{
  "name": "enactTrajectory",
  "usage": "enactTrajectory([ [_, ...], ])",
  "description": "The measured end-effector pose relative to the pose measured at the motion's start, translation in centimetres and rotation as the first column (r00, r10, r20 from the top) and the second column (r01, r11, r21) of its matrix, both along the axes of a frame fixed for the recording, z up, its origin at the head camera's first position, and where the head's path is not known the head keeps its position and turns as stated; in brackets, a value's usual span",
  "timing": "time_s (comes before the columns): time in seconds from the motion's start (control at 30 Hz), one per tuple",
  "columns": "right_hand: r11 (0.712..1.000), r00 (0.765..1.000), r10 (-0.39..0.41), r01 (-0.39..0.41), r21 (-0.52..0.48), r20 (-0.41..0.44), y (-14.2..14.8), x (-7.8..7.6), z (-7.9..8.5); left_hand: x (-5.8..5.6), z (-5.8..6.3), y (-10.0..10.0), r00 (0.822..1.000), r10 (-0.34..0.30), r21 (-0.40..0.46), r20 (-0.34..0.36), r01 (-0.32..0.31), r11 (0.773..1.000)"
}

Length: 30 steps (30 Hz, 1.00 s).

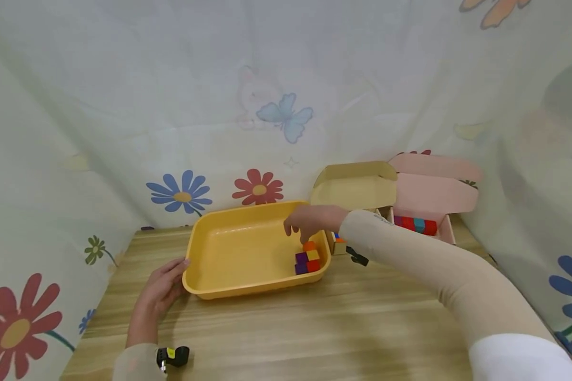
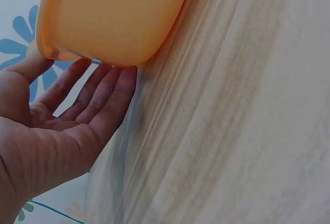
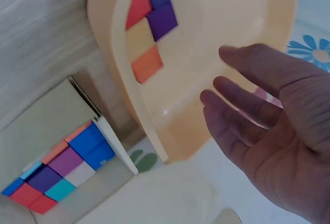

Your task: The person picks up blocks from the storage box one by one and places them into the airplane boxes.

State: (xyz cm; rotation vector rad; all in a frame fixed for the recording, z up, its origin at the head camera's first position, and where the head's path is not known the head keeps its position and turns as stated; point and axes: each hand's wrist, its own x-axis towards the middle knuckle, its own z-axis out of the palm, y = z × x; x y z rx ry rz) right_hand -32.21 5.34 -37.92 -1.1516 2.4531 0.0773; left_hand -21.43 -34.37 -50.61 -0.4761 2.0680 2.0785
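A yellow plastic tray (image 1: 248, 254) lies on the table, its left edge held by my left hand (image 1: 162, 288). In the left wrist view the thumb is at the rim of the tray (image 2: 118, 23) and the fingertips meet its outer wall. Several small coloured blocks sit together in the tray's front right corner, among them an orange block (image 3: 147, 64), a yellow block (image 3: 139, 38) and a purple block (image 3: 163, 20). Over the tray's right part hovers my right hand (image 1: 312, 221), fingers loosely bent, thumb apart, holding nothing.
Right of the tray stands an open cream box (image 1: 355, 193) with coloured blocks (image 3: 64, 167) inside. Beside it is an open pink box (image 1: 436, 193) holding a row of red, purple and teal blocks (image 1: 414, 225). A flowered cloth (image 1: 195, 132) hangs behind the wooden table (image 1: 267, 338).
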Motion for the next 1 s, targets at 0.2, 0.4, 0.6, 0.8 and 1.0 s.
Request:
enactTrajectory([
  [0.2, 0.998, 1.0, 0.006, -0.007, 0.058, 0.027, -0.5, -0.7, -1.6, -0.3, 0.0, 0.0, 1.0, -0.02, 0.015, -0.016, 0.021, 1.0],
  [0.4, 0.994, 0.998, -0.038, 0.034, 0.1, 0.048, -0.5, -1.5, -3.3, -0.3, -0.1, -0.3, 0.999, -0.026, 0.016, -0.023, 0.026, 1.0],
  [0.6, 0.994, 0.996, -0.06, 0.053, 0.098, 0.067, -0.3, -1.7, -3.9, -0.1, 0.1, -0.3, 1.0, -0.022, 0.011, -0.018, 0.023, 1.0],
  [0.8, 0.992, 0.986, -0.12, 0.114, 0.062, 0.114, -0.2, -1.5, -4.4, 0.0, 0.1, -0.2, 1.0, -0.021, 0.02, -0.018, 0.021, 1.0],
  [1.0, 0.988, 0.978, -0.153, 0.152, 0.02, 0.144, 0.0, -1.3, -5.0, 0.0, 0.0, -0.2, 1.0, -0.022, 0.011, -0.016, 0.022, 1.0],
])
